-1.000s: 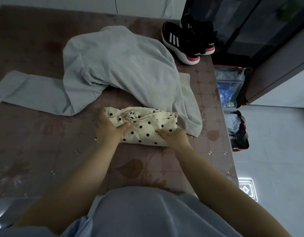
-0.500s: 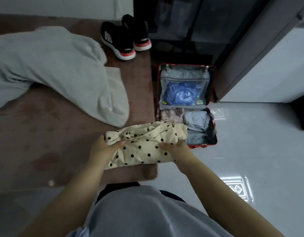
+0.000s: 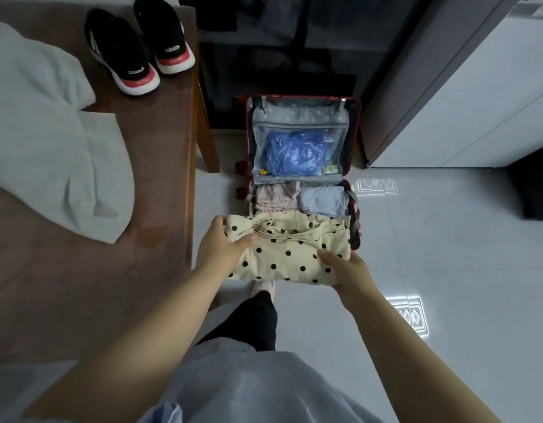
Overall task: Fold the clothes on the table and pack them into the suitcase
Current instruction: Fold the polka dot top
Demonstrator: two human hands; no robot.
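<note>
Left hand [image 3: 222, 247] and right hand [image 3: 346, 265] grip the folded dotted garment [image 3: 290, 248] above the suitcase [image 3: 355, 123]; near edge. Lower it level into the front gap; keep folds pinched.

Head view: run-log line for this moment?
phase: packing | left hand: holds folded polka-dot garment | right hand: holds it too | garment: over open suitcase | pending: grey top on table

Folded cream polka-dot garment [image 3: 290, 251], flat bundle, held over near edge of open red suitcase [image 3: 297, 117]. Pink clothes [image 3: 274, 198] and blue-grey clothes [image 3: 323, 201] packed inside suitcase. Grey sweatshirt [image 3: 50, 148] unfolded, well left of suitcase.
</note>
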